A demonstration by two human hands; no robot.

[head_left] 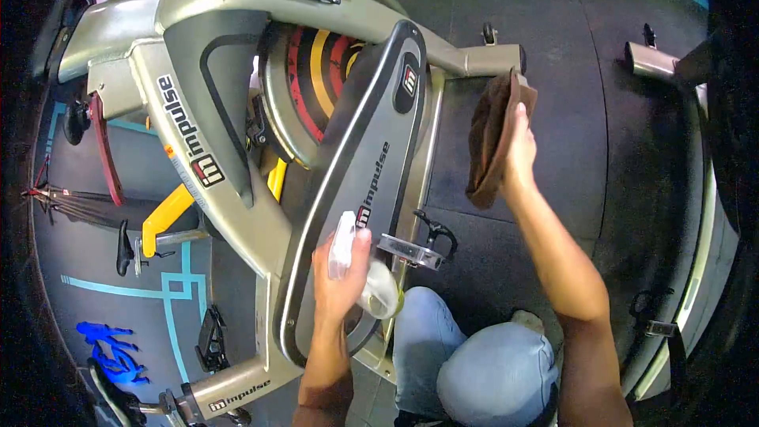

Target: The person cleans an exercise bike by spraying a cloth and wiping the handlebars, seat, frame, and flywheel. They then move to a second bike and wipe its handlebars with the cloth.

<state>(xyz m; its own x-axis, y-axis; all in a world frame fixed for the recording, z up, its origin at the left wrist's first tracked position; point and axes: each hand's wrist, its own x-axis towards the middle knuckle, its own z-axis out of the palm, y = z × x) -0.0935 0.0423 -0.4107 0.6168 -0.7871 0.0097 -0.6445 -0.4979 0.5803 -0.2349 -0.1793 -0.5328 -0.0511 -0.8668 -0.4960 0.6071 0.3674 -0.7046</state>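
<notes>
**Cloth and Spray Bottle at the Exercise Bike**

A brown cloth point(492, 142) hangs from the right hand point(519, 150), whose grip is clenched on its upper edge. The cloth sits just beside the end of the bike's base bar point(490, 59), held loose so its free length drapes downward. The left hand point(340, 285) grasps a white spray bottle point(360, 269) with its grip wrapped round the neck. The nozzle end points toward the grey chain cover point(356, 182), probably so the thumb stays near the trigger. A pedal point(415, 247) juts out just beside that hand and crowds it. The person's knee point(490, 372), in jeans, is tucked close under the frame. Open room lies to the right, over the dark rubber floor point(585, 95), up to another machine's bar point(656, 59) at the edge.
</notes>
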